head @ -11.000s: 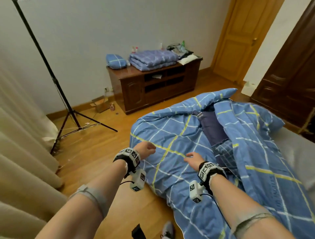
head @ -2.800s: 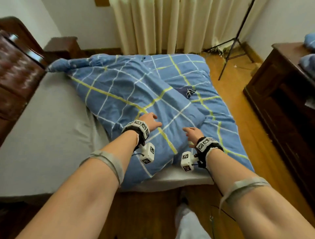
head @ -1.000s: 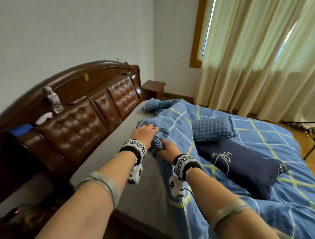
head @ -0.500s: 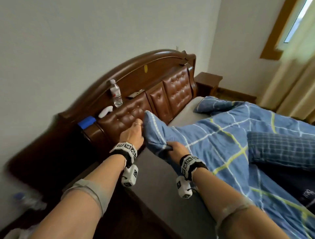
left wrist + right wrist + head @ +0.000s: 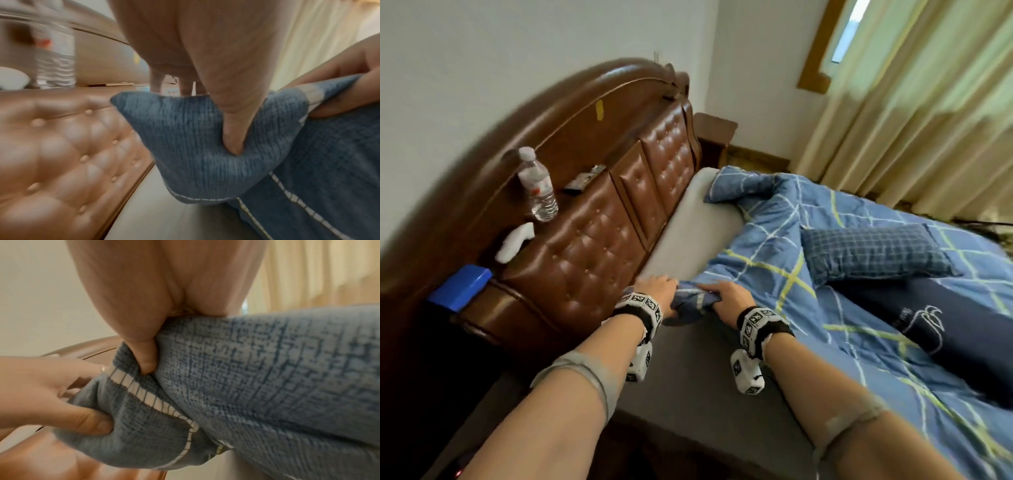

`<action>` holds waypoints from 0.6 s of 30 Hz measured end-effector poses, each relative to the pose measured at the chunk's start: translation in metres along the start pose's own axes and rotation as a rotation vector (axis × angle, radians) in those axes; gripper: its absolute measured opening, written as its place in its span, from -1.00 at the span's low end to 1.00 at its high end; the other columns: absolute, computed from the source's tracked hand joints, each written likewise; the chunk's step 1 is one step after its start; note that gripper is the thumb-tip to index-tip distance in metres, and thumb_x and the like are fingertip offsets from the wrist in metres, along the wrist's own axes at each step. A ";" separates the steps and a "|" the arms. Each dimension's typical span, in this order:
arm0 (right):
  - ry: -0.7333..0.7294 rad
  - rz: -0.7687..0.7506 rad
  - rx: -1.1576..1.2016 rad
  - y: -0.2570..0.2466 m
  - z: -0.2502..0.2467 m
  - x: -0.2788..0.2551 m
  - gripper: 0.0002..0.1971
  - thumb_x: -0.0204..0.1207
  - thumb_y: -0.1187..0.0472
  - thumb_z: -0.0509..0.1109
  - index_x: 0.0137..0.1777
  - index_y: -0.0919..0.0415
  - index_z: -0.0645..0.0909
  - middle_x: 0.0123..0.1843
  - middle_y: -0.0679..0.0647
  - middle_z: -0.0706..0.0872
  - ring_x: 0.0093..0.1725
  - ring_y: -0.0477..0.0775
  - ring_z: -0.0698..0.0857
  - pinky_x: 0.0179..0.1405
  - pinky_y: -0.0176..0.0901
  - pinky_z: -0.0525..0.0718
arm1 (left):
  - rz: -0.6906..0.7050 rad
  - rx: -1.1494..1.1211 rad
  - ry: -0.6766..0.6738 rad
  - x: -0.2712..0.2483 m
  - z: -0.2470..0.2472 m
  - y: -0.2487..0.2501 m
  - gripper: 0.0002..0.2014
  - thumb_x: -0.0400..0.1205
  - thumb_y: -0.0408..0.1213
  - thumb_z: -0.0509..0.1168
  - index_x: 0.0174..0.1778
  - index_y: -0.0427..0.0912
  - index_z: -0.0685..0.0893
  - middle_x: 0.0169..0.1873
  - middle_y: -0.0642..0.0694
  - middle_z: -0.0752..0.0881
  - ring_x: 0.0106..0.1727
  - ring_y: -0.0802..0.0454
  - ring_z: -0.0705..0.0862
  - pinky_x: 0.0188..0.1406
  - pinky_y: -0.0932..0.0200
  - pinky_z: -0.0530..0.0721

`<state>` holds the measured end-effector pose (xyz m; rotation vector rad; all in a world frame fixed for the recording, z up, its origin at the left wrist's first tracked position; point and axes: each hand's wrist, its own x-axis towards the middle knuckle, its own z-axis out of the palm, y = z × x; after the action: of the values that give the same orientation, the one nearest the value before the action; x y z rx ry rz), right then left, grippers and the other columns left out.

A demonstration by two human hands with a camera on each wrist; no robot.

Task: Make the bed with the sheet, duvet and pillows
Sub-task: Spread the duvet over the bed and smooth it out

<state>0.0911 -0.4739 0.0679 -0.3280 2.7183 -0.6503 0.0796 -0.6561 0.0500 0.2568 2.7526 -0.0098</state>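
Blue plastic, a small box [image 5: 460, 287], is sitting at the left end of the headboard [image 5: 592, 240] ledge, with a white object [image 5: 514, 242] just beside it and a clear water bottle [image 5: 537, 185] standing upright further along the same ledge. The brown tufted leather panels are running along the head edge of the bed, where a strip of grey sheet [image 5: 688, 387] is lying bare. At the near corner of that edge, the left hand [image 5: 659, 294] is gripping the corner of the blue checked duvet [image 5: 774, 246], its thumb [image 5: 232, 133] pressing into the cloth while the fingers are curling behind it. Just beside it, the right hand [image 5: 729, 298] is pinching the same bunched corner, thumb [image 5: 147, 356] dug into a fold. The 2 hands are almost touching, with the corner gathered between them. The rest of the duvet is spreading rumpled toward the far side and foot of the bed. On top of it, 2 pillows are lying: a checked blue pillow [image 5: 873, 253] nearer the far edge and a navy pillow [image 5: 945, 329] toward the right edge. Cream curtains [image 5: 914, 113] are hanging beyond.
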 end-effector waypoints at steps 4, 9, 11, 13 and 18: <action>0.122 0.197 -0.008 -0.013 0.003 -0.013 -0.48 0.48 0.32 0.28 0.44 -0.02 0.60 0.29 0.18 0.74 0.27 0.29 0.69 0.26 0.07 0.65 | 0.156 0.196 0.080 0.007 -0.017 -0.005 -0.66 0.59 -0.18 0.31 0.31 -0.03 0.55 0.21 -0.06 0.73 0.27 -0.09 0.69 0.25 -0.02 0.54; 0.106 0.258 -0.036 -0.045 0.009 -0.024 -0.76 0.45 0.31 0.29 -0.01 0.08 0.74 -0.12 0.12 0.81 -0.07 0.24 0.76 -0.06 0.02 0.74 | 0.280 0.244 0.131 -0.017 -0.048 -0.038 -0.65 0.63 -0.28 0.25 0.34 -0.01 0.55 0.22 -0.10 0.72 0.26 -0.15 0.69 0.18 0.00 0.60; 0.111 0.248 -0.030 -0.064 0.010 -0.020 -0.84 0.45 0.31 0.31 -0.12 0.15 0.73 -0.19 0.14 0.79 -0.14 0.24 0.74 -0.13 0.02 0.71 | 0.290 0.227 0.127 -0.028 -0.060 -0.060 -0.64 0.61 -0.26 0.25 0.34 0.01 0.54 0.22 -0.10 0.72 0.25 -0.15 0.69 0.19 -0.01 0.61; 0.106 0.202 -0.032 -0.088 0.015 -0.010 -0.88 0.46 0.29 0.34 -0.18 0.17 0.72 -0.22 0.14 0.78 -0.16 0.23 0.71 -0.18 -0.06 0.63 | 0.246 0.207 0.100 -0.041 -0.065 -0.087 -0.65 0.60 -0.25 0.23 0.33 0.02 0.56 0.23 -0.09 0.71 0.26 -0.15 0.68 0.16 -0.01 0.61; 0.071 0.022 -0.032 -0.164 0.055 0.022 -0.91 0.45 0.23 0.37 -0.17 0.15 0.72 -0.21 0.13 0.77 -0.15 0.25 0.71 -0.21 -0.09 0.57 | 0.026 0.184 0.049 -0.079 -0.065 -0.175 -0.63 0.57 -0.22 0.21 0.31 0.02 0.62 0.25 -0.10 0.71 0.23 -0.15 0.69 0.04 0.03 0.60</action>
<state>0.1144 -0.6447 0.0930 -0.2870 2.7978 -0.6249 0.0968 -0.8397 0.1347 0.3459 2.7988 -0.2534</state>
